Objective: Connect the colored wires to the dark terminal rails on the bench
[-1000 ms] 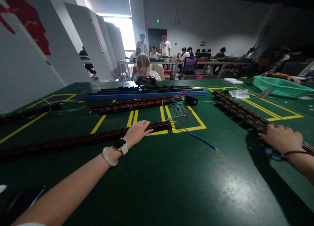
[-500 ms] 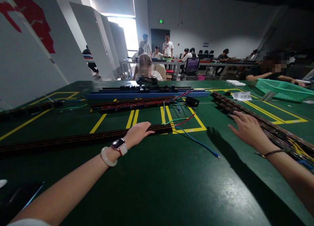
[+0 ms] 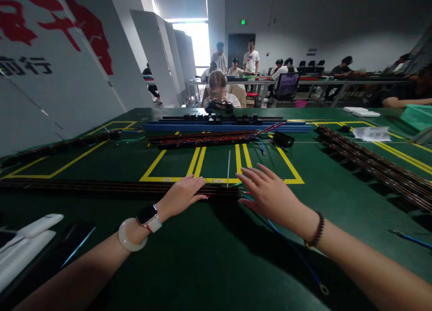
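Note:
A long dark slotted rail [image 3: 111, 188] lies across the table in front of me, thin copper-coloured lines along it. My left hand [image 3: 182, 195] lies over it near its right end, fingers across the top and thumb on the near side. My right hand [image 3: 270, 191] hovers by that end, fingers spread, holding nothing. It partly hides the wires coming out there. A blue wire [image 3: 297, 250] runs from under the right hand toward me and ends in a ring terminal [image 3: 324, 289]. A thin white strip [image 3: 228, 169] stands up at the rail.
Behind lie a second rail with red wires [image 3: 202, 141], a black block [image 3: 283, 139] and a blue rail [image 3: 229, 126]. More dark rails [image 3: 371, 162] lie at right, near a green basket [image 3: 418, 117]. A person [image 3: 219, 92] sits opposite. White and black items [image 3: 40, 239] lie lower left.
My right hand has moved left from the right-hand rails to the near rail's end. The near rail, under my left hand, has shifted toward me off the yellow tape. The view has turned right.

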A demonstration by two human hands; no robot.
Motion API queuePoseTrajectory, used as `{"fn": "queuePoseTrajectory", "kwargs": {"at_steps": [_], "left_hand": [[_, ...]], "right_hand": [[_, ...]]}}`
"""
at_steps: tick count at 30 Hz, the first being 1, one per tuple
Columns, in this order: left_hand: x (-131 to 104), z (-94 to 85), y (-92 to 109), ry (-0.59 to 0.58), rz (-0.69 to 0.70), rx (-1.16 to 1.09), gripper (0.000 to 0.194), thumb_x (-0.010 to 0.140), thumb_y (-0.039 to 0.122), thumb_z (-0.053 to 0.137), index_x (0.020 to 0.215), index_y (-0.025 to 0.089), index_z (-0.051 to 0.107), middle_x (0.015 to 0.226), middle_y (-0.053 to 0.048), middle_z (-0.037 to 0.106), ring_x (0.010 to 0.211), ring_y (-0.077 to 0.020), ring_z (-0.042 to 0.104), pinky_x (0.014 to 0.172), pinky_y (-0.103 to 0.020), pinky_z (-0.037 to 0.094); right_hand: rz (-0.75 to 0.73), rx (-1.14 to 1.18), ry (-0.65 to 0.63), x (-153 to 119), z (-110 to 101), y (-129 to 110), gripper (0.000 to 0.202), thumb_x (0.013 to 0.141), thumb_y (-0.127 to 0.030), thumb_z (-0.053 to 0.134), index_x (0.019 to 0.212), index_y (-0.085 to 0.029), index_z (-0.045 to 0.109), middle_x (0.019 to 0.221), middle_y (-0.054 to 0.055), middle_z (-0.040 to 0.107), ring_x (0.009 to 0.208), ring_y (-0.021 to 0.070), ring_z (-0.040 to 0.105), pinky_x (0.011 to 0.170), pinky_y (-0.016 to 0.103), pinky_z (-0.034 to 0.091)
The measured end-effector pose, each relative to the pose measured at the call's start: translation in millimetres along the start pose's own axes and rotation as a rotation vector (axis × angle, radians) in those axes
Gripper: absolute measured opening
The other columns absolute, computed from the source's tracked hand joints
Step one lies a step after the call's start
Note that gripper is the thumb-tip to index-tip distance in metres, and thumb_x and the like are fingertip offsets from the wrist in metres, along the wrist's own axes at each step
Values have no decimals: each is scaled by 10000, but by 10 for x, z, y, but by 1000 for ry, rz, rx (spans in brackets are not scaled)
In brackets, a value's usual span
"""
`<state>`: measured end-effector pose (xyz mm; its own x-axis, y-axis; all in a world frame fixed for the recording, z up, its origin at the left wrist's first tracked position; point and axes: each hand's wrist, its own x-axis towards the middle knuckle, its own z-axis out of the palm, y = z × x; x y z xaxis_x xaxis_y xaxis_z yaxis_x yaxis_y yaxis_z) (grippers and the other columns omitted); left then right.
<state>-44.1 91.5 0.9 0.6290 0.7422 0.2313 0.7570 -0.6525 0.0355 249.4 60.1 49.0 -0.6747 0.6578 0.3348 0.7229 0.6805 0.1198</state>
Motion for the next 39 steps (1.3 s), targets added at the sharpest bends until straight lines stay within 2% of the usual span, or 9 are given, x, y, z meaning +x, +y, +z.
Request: {"fn": "queuePoseTrajectory", "kwargs": {"at_steps": [5, 10, 16, 20, 23, 25, 29, 34, 39], "left_hand": [[-287, -56, -138, -35, -32, -9, 432, 883, 453, 472, 1228, 197, 522, 1252, -67, 581, 1180, -203, 525, 1052, -419, 376], [-421, -92, -243, -49, -51, -22, 445, 880, 458, 477, 1247, 210, 519, 1271, -69, 571, 1203, -202, 510, 1037, -425, 395], [-383, -150, -254, -86, -51, -54, 441, 877, 476, 474, 1227, 215, 530, 1270, -72, 567, 1220, -199, 494, 1050, -424, 382], [-389, -264, -132, -24, -74, -11, 502, 853, 520, 486, 1241, 202, 491, 1339, -79, 498, 1307, -222, 390, 1112, -481, 286], [-383, -428, 156, 77, -190, -74, 487, 858, 524, 472, 1211, 189, 494, 1334, -94, 483, 1271, -233, 418, 1080, -465, 337], [-345, -544, 426, 39, -269, -250, 372, 892, 493, 419, 1083, 205, 555, 1198, -69, 569, 1138, -212, 521, 1003, -417, 417], [-183, -604, 925, -334, -346, -792, 364, 904, 493, 380, 948, 208, 604, 968, -28, 646, 898, -161, 612, 814, -314, 495], [50, -264, 1231, -561, -438, -1499, 407, 907, 471, 392, 1063, 120, 526, 1015, -124, 644, 949, -187, 630, 898, -369, 474], [232, 10, 1376, -581, -688, -1941, 576, 884, 556, 381, 1069, 29, 523, 1135, -235, 578, 1013, -220, 609, 1022, -393, 388]], "right_hand": [[33, 2, -71, 45, 388, -167, 614, 816, -400, 599, 1331, -109, 433, 1299, 183, 516, 1172, 324, 489, 1035, 509, 329], [111, 147, -171, 53, 406, -158, 499, 793, -428, 588, 1187, -128, 528, 1042, 134, 621, 956, 276, 580, 890, 424, 444], [140, 266, -222, 76, 468, -15, 635, 681, -589, 672, 1101, -124, 568, 1062, 159, 562, 964, 275, 538, 808, 380, 461], [148, 358, -325, 98, 433, 47, 560, 689, -626, 655, 983, -155, 587, 888, 101, 604, 811, 235, 552, 659, 324, 441], [254, 478, -489, 116, 372, 67, 536, 684, -638, 652, 938, -171, 579, 797, 55, 609, 629, 170, 529, 509, 267, 364], [333, 632, -625, 125, 358, 95, 524, 681, -629, 658, 938, -178, 581, 766, 33, 611, 579, 144, 526, 471, 244, 339], [365, 948, -768, 121, 393, 171, 419, 720, -560, 651, 839, -162, 597, 695, 5, 603, 562, 115, 541, 475, 213, 362], [341, 1060, -729, 81, 430, 174, 316, 777, -452, 606, 769, -136, 610, 678, 16, 618, 589, 118, 560, 518, 214, 403], [291, 985, -588, 55, 469, 95, 187, 784, -284, 548, 683, -132, 584, 589, -17, 548, 522, 80, 456, 469, 201, 313]]}}
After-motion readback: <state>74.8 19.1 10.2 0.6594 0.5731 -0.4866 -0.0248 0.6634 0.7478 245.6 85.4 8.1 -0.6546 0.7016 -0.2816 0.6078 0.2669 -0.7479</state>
